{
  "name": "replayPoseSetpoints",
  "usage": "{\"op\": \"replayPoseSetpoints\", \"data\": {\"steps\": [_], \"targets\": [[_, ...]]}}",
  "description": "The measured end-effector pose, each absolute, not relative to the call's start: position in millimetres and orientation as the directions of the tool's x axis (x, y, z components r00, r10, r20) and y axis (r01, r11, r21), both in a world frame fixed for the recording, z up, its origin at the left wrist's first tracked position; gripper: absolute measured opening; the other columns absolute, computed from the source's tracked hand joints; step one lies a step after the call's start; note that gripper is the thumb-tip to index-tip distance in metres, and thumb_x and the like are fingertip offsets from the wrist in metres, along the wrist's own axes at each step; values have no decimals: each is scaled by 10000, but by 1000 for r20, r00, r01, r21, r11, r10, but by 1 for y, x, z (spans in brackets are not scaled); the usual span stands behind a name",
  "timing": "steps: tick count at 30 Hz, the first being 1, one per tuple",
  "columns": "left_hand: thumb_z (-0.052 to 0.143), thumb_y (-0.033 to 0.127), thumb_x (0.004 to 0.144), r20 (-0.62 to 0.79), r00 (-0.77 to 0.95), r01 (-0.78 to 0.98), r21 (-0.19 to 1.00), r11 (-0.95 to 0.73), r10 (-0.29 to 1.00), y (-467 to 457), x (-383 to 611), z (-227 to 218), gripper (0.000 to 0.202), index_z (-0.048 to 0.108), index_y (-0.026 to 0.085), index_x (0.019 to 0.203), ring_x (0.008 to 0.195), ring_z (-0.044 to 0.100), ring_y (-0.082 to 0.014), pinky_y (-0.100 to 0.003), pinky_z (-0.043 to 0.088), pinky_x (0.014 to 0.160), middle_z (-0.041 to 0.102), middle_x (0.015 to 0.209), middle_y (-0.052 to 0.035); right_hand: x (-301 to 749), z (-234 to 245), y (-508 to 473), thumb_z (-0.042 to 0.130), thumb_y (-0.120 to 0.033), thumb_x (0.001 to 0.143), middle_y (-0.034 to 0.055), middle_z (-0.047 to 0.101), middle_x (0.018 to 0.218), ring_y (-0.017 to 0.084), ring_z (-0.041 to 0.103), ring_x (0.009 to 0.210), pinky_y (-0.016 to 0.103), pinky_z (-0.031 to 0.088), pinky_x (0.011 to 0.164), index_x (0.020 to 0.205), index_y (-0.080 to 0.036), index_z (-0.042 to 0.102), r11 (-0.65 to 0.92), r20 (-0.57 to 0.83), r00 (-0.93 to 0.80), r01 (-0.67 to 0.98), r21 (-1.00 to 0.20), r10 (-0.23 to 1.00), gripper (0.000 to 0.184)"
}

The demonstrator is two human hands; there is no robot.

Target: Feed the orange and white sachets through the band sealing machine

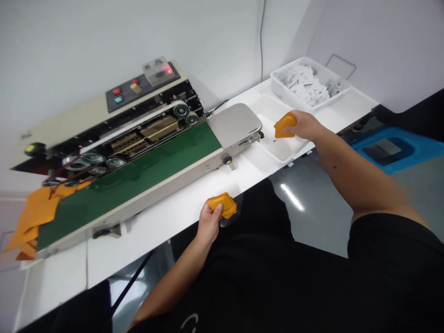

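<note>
My left hand (208,224) is closed on a small orange pouch (224,204), thumb on top, in front of the table's near edge. In my right hand (305,125) is another orange pouch (285,126), pinched by one side above a shallow white tray (267,150). Left of that tray stands a band sealing machine with a green conveyor belt (149,175) and a metal end plate (236,122). Several flat orange pouches (41,208) lie heaped at the belt's far left end. What the held pouches contain is hidden.
A white bin (294,95) full of small white packets (308,85) stands at the back right. The sealer's control panel (138,88) has coloured buttons and a red light. A blue plastic container (402,148) is below the table on the right. A cable (262,41) hangs down the wall.
</note>
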State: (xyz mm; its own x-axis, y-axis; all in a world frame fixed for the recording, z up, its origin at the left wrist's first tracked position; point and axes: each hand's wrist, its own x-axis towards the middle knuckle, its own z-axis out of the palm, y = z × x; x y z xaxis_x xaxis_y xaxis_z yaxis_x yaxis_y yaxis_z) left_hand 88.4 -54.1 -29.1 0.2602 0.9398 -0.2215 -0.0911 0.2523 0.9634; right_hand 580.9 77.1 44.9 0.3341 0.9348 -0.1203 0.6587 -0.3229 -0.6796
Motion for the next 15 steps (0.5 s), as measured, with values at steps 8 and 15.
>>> {"op": "replayPoseSetpoints", "data": {"steps": [8,15], "targets": [[878,538,894,-334,287,-231,885,404,898,-42,122,-6,556,620,215,1267,1050,766,-292,-426,671,809,751,1242,-132,500,82,-5,889,-369,874,18,757,1144,168,668,892,269,534,646,1218,-302,633,90,52,473,-58,-994,880,435],[939,483,833,-349,317,-268,859,437,882,-40,149,-5,851,469,323,1524,1009,755,-249,-356,648,788,720,1274,-80,390,33,-76,990,-382,735,-3,751,994,141,669,758,229,497,514,1060,-308,738,76,-210,425,-564,-822,880,418]]}}
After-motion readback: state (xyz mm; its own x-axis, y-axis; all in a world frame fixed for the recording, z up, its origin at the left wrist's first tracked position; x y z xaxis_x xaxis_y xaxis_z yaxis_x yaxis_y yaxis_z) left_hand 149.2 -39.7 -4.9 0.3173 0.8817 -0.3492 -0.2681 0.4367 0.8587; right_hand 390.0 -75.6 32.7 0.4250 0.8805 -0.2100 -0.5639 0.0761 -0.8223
